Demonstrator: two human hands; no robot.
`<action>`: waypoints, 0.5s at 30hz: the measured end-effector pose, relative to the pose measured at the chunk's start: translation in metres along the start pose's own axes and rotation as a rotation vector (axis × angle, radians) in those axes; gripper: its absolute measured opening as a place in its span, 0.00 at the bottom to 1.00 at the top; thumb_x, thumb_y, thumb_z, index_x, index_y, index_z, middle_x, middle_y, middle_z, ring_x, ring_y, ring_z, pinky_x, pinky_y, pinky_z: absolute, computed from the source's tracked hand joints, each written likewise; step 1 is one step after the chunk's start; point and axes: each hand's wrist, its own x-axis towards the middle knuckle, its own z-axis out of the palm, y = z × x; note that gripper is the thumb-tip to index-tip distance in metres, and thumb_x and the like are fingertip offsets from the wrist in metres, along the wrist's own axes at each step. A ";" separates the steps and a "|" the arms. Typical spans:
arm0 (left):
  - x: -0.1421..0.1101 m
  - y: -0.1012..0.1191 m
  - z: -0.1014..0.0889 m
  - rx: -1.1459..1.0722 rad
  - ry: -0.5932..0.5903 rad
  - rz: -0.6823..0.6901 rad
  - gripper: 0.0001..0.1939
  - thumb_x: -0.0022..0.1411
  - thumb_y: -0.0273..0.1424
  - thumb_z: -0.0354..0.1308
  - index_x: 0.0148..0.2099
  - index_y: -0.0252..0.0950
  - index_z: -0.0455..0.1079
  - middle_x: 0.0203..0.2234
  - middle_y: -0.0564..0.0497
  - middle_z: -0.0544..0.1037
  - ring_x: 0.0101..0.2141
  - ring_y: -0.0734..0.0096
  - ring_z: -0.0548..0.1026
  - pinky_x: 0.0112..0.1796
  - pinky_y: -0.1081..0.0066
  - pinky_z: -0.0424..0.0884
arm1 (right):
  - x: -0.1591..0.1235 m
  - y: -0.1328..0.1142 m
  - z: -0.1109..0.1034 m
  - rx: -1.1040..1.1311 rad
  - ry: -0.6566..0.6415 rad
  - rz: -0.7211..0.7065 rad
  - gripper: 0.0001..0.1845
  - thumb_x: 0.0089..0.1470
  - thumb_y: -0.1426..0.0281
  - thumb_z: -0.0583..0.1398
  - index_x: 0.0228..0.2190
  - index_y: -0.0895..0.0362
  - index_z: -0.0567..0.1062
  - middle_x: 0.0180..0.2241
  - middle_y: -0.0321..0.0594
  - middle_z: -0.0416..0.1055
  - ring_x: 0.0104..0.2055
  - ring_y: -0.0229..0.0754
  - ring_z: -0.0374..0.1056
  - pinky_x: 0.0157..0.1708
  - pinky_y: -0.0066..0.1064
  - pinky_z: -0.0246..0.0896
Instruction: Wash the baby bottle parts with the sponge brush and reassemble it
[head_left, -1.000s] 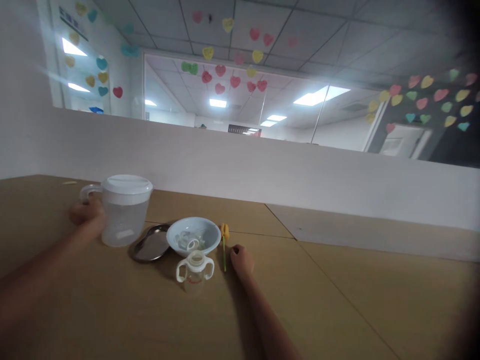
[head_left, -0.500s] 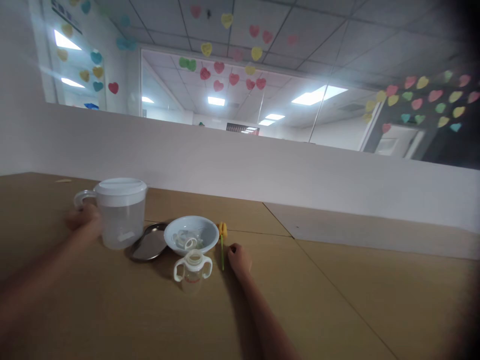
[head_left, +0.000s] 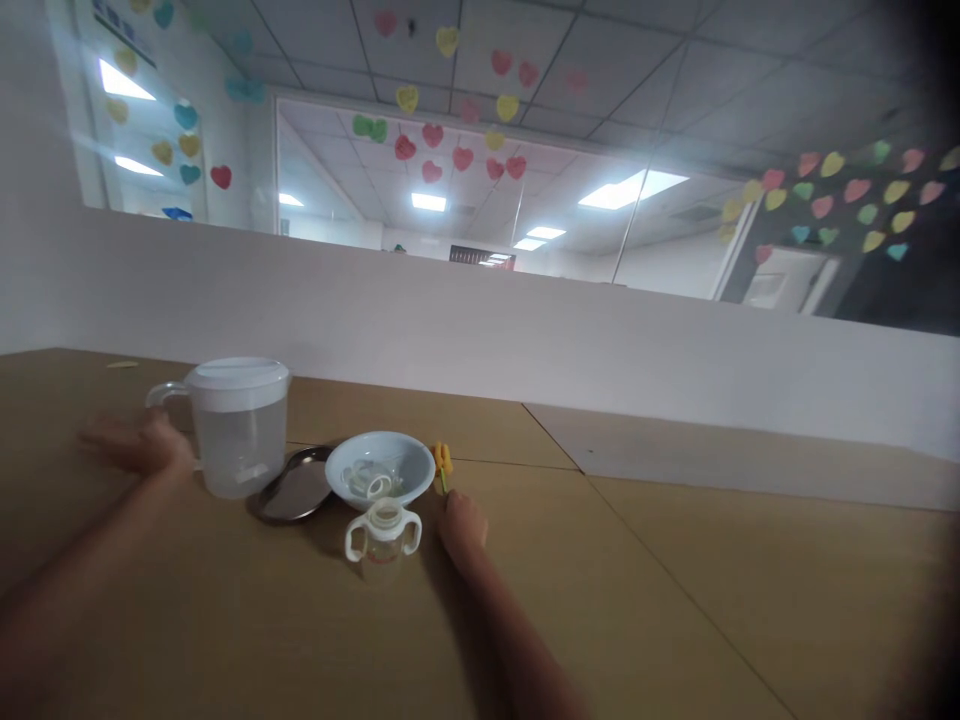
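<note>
My left hand [head_left: 139, 442] is open beside the clear pitcher [head_left: 244, 440], fingers stretched to the left and blurred by motion. The pitcher has a white lid and its handle stands above my wrist. Closed around the green stem of a bottle brush [head_left: 442, 460] is my right hand [head_left: 463, 525]; the brush's yellow head points away from me. Left of that hand stands a clear baby bottle [head_left: 385, 550] with two white handles and no top. Behind the bottle, a pale blue bowl [head_left: 342, 475] holds several clear and white parts.
A shiny metal tray [head_left: 296, 490] lies between the pitcher and the bowl. Far left on the wooden table [head_left: 637, 620] is a small flat pale piece [head_left: 122, 365]. A white wall [head_left: 420, 320] with windows above borders the table's far side.
My left hand has come away from the pitcher's handle and its fingers have spread. My right hand has moved slightly left onto the bottle brush's stem.
</note>
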 end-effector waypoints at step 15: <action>-0.147 0.057 0.067 0.594 -1.293 1.011 0.15 0.59 0.30 0.48 0.35 0.37 0.77 0.36 0.41 0.81 0.41 0.56 0.77 0.47 0.59 0.64 | 0.009 0.010 0.003 0.334 0.109 0.109 0.16 0.62 0.70 0.49 0.46 0.58 0.72 0.41 0.48 0.76 0.42 0.43 0.73 0.33 0.27 0.58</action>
